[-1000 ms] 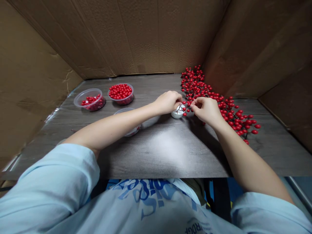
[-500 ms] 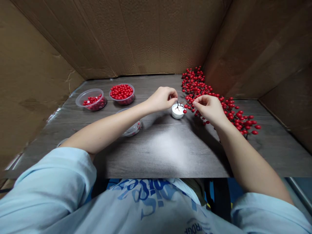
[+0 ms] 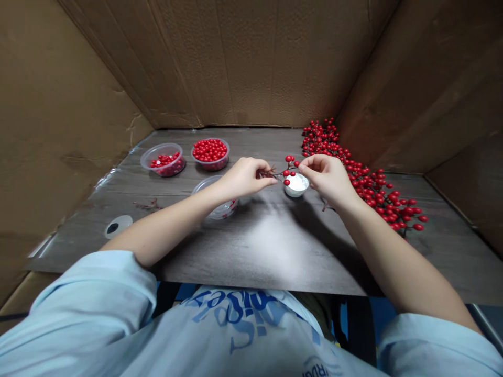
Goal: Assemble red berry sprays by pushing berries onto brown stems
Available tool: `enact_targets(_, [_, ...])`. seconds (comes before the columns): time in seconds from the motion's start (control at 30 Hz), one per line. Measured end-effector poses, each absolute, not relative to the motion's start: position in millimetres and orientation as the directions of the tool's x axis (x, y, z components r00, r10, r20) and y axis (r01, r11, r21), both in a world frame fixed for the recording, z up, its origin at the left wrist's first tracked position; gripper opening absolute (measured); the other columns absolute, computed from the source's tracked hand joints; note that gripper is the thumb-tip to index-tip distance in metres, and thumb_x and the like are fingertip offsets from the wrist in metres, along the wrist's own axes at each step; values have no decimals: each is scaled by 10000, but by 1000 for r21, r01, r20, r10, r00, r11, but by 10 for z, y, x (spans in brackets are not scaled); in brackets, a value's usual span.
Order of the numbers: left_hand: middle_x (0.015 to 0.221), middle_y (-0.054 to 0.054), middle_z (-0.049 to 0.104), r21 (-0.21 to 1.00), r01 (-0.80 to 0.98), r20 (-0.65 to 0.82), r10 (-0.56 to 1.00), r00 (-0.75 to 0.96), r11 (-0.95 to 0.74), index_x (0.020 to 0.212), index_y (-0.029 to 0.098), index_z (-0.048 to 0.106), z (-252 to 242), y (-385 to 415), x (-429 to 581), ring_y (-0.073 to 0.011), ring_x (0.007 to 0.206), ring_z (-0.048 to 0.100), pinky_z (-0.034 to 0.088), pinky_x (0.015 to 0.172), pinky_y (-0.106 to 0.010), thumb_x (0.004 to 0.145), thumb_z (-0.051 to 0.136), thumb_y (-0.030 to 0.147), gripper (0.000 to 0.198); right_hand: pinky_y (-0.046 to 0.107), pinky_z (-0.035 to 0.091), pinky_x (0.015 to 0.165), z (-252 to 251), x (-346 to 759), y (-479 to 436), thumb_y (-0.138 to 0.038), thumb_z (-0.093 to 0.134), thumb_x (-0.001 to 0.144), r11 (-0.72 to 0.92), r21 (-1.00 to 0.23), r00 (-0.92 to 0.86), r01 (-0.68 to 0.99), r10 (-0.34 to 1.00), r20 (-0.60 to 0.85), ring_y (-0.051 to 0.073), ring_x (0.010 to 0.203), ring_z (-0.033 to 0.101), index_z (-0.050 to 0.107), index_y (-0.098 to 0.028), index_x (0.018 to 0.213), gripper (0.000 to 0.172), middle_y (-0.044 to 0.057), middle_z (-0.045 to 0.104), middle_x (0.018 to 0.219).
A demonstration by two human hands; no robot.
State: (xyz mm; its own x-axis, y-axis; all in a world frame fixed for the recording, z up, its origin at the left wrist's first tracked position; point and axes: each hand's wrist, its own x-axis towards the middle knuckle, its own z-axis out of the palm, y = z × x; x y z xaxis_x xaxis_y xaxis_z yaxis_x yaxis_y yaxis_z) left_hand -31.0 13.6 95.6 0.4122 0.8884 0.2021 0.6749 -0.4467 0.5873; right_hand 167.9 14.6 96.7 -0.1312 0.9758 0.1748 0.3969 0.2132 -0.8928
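Observation:
My left hand point(image 3: 247, 178) is closed on the stem end of a thin brown twig with several red berries point(image 3: 286, 173). Opposite it, my right hand point(image 3: 329, 177) pinches at the twig's outer end, its thumb and forefinger against a berry there. The twig is held above the table, just over the left rim of a small cup of white paste point(image 3: 296, 186). To the right and behind my right hand lies a large heap of red berry sprays point(image 3: 369, 188).
Two clear tubs hold loose red berries: one partly filled point(image 3: 146, 157), one fuller point(image 3: 210, 163). A third clear tub point(image 3: 206, 184) sits partly behind my left forearm. Bare twigs point(image 3: 149, 204) and a white disc with a black centre point(image 3: 119, 226) lie left. Cardboard walls point(image 3: 251, 68) enclose the table.
The bare forked twig tips over the cup are now by my left fingers, and a berried twig stretches between both hands. The view has shifted slightly, uncovering the disc and twigs at left.

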Motion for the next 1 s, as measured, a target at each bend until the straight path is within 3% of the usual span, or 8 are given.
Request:
enact_targets(0.2, [784,-29,688,631,683,235,930,282,-367,792,140,681,902,-2,-508,-126,695,582,387,635,-226,770,591,392,269,214,309,481,1071,1430,111,-246,560,709,279,-849,-199,450,958,209,74,500,403,564,-132,674,119,3,527,593])
enact_targets(0.4, [766,-29,686,573,723,329,916,229,-386,789,138,695,915,-116,-680,-109,654,559,371,616,-221,784,564,298,207,221,345,530,1102,1215,115,-215,557,722,339,-803,-249,490,937,244,90,558,459,589,-127,684,101,24,586,645])
enact_targets(0.53, [703,-25,679,647,694,323,938,126,-316,762,132,697,861,-126,-821,-96,587,535,369,570,-208,767,567,297,211,232,379,567,1125,1037,149,-242,565,736,433,-773,-322,463,895,309,105,594,501,606,-131,707,122,32,612,679])
enact_targets(0.7, [794,-52,691,861,445,324,940,-106,-247,754,116,654,730,-95,-1020,-117,697,592,446,656,-211,728,609,289,181,245,417,619,1082,820,256,-284,545,782,491,-759,-350,428,864,362,119,644,534,618,-140,775,162,31,618,710])
enact_targets(0.8, [783,-42,663,926,306,290,936,-198,-222,730,134,605,692,-88,-1103,-93,660,562,438,599,-193,727,619,301,167,253,433,663,986,717,341,-250,545,790,488,-737,-358,467,867,348,120,664,540,617,-137,763,137,34,610,731])
enact_targets(1.0, [609,20,509,989,69,146,954,-260,-132,746,151,550,662,-74,-1117,-36,441,351,282,379,-173,705,649,317,197,340,394,953,772,464,455,-219,674,716,629,-472,-667,618,737,109,221,1056,528,717,-160,779,96,119,553,1121])
